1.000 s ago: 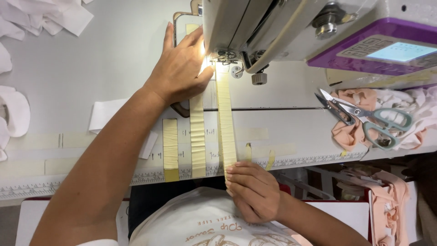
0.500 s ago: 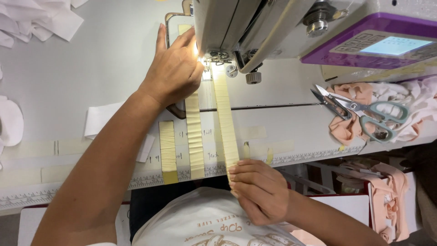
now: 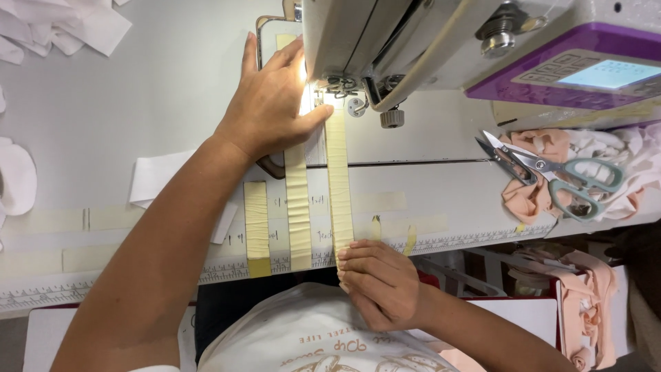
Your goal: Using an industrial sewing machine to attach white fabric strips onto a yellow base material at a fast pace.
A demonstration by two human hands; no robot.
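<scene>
1. Head view, centre: cream strip (image 3: 339, 186) runs from the machine (image 3: 385, 41) at the top down to the table (image 3: 138, 103) edge; most of it is not yet under the needle, I judge.
2. Left hand (image 3: 272, 103), upper centre: flat, fingers spread, thumb pressing strip top.
3. Right hand (image 3: 375, 279), lower centre: fingers curled, pinching strip's lower end.
4. Scissors (image 3: 551, 172) at right, untouched.

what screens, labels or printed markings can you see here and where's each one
Control panel screen: top right on the sewing machine, pale blue rectangle in a purple surround with grey buttons.
Printed ruler strip: along the table's near edge, white with dark tick marks.
Shirt print: bottom centre, tan lettering on white cloth.
</scene>
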